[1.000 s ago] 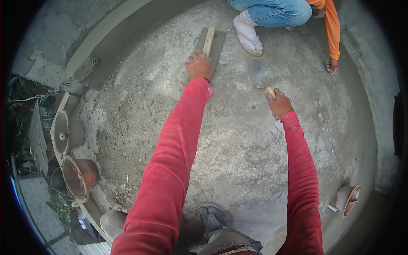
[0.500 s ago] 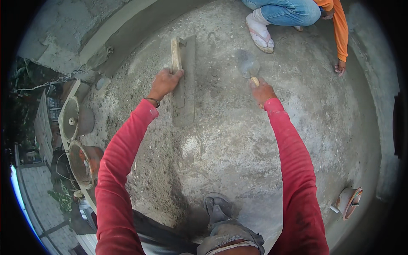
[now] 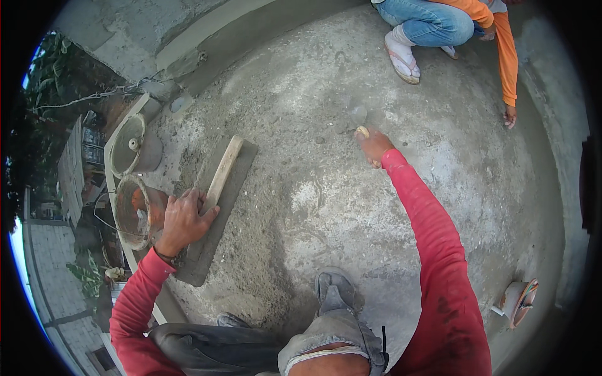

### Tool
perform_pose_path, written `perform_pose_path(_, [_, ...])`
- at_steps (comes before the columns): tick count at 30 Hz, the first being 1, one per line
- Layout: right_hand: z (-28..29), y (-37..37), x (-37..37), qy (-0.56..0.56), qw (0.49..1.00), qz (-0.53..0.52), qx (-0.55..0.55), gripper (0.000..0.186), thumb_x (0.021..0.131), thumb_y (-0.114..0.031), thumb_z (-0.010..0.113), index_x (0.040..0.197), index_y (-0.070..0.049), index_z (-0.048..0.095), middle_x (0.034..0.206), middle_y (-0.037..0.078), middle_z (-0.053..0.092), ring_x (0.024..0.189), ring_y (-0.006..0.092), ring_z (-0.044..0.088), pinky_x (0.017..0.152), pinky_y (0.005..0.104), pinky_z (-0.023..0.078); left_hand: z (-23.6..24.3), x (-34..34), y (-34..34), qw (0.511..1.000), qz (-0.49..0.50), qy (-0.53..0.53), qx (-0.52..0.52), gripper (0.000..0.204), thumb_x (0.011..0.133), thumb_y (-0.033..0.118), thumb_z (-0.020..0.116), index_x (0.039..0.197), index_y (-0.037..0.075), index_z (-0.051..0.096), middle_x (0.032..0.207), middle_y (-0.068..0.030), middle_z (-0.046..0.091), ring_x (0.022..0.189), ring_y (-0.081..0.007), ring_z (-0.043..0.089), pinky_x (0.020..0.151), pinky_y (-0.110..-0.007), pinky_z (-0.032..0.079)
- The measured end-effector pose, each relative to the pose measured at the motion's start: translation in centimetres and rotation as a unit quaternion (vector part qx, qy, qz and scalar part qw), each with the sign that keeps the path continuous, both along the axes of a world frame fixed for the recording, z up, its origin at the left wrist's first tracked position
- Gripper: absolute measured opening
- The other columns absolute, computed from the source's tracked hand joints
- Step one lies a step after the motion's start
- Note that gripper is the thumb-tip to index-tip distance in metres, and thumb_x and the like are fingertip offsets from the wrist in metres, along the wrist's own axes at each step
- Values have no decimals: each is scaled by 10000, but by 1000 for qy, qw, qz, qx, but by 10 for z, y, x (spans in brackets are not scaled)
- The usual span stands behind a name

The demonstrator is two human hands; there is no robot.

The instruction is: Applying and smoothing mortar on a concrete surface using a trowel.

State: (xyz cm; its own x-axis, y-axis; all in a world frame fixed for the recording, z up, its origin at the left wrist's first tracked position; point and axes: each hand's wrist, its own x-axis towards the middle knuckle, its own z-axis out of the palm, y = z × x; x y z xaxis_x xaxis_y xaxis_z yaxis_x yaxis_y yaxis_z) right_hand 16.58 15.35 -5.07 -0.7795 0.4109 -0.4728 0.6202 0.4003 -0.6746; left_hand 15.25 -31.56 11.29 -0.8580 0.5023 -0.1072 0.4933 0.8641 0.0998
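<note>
The likeliest trouble, I judge, is the float digging its edge into the rough grey mortar and leaving a groove, if the board tips under uneven pressure. The left hand also sits just beside the reddish bucket, so a wide swing could knock it. A shoe stands near the loose mortar, and a shifted foot might mark it. The float lies under the left hand, which grips the near end of its wooden handle, the board slanting up and to the right, well apart from the right hand. That hand is closed round the handle of a trowel, whose blade points away from the person, above the floor or on it, I cannot tell.
</note>
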Motion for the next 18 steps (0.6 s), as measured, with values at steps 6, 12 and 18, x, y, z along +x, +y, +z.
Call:
perform_pose_path(6, [62, 40, 0, -47, 994, 90, 29, 473, 978, -473, 605, 1170, -41, 626, 802, 121, 664, 463, 203, 582, 405, 373, 448, 19, 49, -45, 999, -38, 24, -22, 354, 837, 326, 768, 975, 41, 612, 845, -94, 612, 756, -303, 603, 786, -427, 376])
perform_pose_path(12, [-21, 21, -6, 4, 985, -71, 155, 506, 981, -476, 575, 1250, -47, 572, 994, 254, 712, 792, 408, 725, 725, 501, 587, 19, 75, -71, 998, -5, 58, -17, 375, 841, 277, 772, 1046, 21, 592, 865, -120, 605, 812, -333, 609, 836, -443, 374])
perform_pose_path(18, [24, 9, 45, -7, 970, 141, 196, 498, 989, -473, 565, 1227, -36, 588, 1068, 281, 691, 926, 405, 711, 823, 496, 562, 15, 62, -62, 999, 7, 50, 9, 325, 860, 275, 757, 1018, 36, 604, 850, -99, 620, 794, -303, 622, 805, -434, 375])
